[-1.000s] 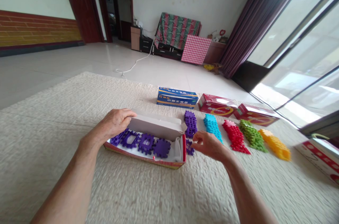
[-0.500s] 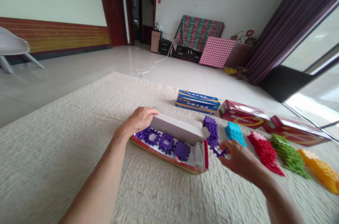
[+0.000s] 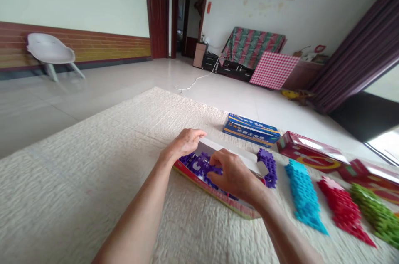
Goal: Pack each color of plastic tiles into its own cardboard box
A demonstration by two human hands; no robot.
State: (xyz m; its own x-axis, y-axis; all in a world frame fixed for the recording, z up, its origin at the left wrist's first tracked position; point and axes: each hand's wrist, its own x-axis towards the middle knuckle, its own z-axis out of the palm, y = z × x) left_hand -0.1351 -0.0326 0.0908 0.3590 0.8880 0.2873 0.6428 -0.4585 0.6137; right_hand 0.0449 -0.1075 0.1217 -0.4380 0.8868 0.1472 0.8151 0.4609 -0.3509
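Note:
A long open cardboard box (image 3: 199, 181) with a red edge lies on the cream mat. Inside it are several purple interlocking plastic tiles (image 3: 195, 165) with notched edges. My left hand (image 3: 188, 141) is closed on the raised lid flap at the box's far left corner. Over the middle of the box reaches my right hand (image 3: 230, 171), thumb and fingers closed around a purple tile (image 3: 215, 171), which they partly cover. Just beyond the box's right end lies a row of overlapping purple tiles (image 3: 267, 166).
Rows of blue tiles (image 3: 304, 195), red tiles (image 3: 346, 210) and green tiles (image 3: 377, 214) lie to the right. Behind them stand a blue box (image 3: 251, 133) and red boxes (image 3: 311, 151). A white chair (image 3: 51, 50) stands far left on the tiled floor.
My right hand has moved left, from beside the purple row to over the box, carrying a purple tile. My left hand stays on the flap. The view has turned slightly left.

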